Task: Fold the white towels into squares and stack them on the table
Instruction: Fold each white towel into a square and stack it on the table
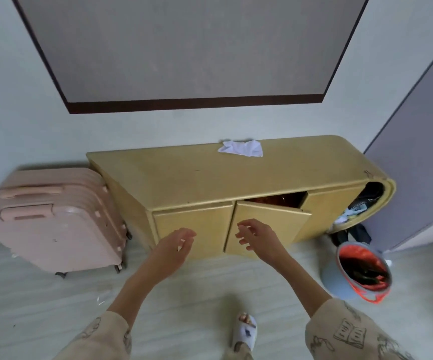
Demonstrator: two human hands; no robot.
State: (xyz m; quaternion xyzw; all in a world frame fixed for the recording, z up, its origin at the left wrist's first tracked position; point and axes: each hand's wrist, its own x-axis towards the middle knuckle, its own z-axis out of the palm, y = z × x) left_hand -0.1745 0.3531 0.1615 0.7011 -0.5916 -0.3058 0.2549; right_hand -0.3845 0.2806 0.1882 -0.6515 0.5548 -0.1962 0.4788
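Note:
A crumpled white towel (241, 148) lies at the far edge of the yellow cabinet's top (210, 175), close to the wall. My left hand (175, 245) and my right hand (258, 236) reach forward in front of the cabinet doors, well short of the towel. Both hands are empty, fingers loosely spread. No folded towels are visible.
The cabinet's middle door (264, 229) stands ajar. A pink suitcase (54, 219) stands to the left against the cabinet. A grey bin with an orange liner (361, 274) sits on the floor at right, by the cabinet's open rounded end holding clutter (358, 203). My slippered foot (245, 331) is below.

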